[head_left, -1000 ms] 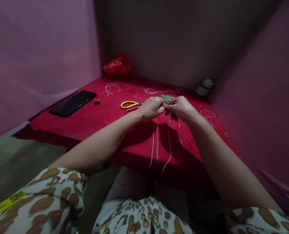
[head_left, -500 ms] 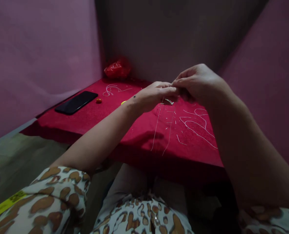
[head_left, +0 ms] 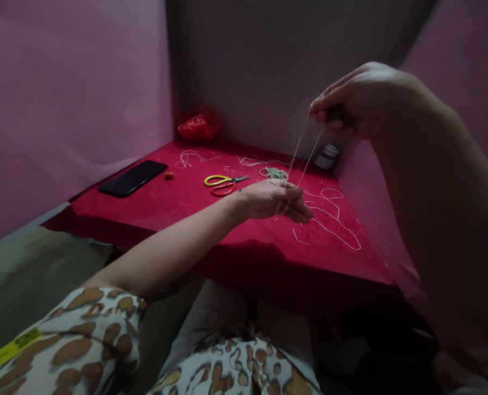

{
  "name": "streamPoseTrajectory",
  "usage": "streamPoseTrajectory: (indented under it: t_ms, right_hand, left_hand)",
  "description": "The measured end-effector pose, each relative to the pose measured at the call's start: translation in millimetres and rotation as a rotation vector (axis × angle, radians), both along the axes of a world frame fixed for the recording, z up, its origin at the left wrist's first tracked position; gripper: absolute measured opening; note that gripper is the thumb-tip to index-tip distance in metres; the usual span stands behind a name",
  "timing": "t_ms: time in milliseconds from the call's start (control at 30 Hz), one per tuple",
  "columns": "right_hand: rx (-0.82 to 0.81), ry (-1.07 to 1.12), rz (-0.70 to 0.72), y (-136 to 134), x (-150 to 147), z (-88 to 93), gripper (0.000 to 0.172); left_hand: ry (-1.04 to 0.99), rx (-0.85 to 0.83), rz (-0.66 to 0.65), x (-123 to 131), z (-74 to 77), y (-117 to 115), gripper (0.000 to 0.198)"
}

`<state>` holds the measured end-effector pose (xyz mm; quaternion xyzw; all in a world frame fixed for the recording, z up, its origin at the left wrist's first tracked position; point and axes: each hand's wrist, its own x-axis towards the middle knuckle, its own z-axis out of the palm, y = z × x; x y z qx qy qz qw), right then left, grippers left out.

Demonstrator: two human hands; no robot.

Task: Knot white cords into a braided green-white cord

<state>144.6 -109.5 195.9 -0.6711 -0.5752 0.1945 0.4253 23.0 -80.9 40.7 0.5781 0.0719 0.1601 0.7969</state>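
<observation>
My right hand (head_left: pixel 351 101), raised above the far right of the table, is closed in a pinch on a thin pale thread (head_left: pixel 296 148). Two strands of it run slanting down, pulled straight, to my left hand (head_left: pixel 277 198), which is low over the table. The left fingers are closed round these strands, and loose ends show just below them. Behind the left hand lies a small heap of greenish-white cord (head_left: pixel 275 174). Scissors (head_left: pixel 224 184) with one yellow and one red handle rest beside the left wrist, blades pointing right.
On the red-covered table (head_left: pixel 178 214) are a black phone (head_left: pixel 132 178), a small orange-brown object (head_left: pixel 169 175), a red plastic bag (head_left: pixel 199 126) and a white-capped bottle (head_left: pixel 327 157). Loose white threads (head_left: pixel 339 219) and short snippets are scattered about. Pink walls rise at both sides.
My hands were close together; the right has risen up and right, the left has dropped, and the thread now stretches between them. The scissors, cord heap and bottle have come into clear view.
</observation>
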Motion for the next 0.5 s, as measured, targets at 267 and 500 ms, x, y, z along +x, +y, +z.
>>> streamPoseTrajectory:
  t_ms: [267, 500]
  right_hand:
    - [0.011, -0.132, 0.026, 13, 0, 17.9, 0.008]
    - [-0.035, -0.183, -0.016, 15, -4, 26.8, 0.008]
  left_hand:
    - [-0.034, -0.040, -0.073, -8, -3.8, 5, 0.022]
    - [0.018, -0.090, -0.093, -17, -1.7, 6, 0.023]
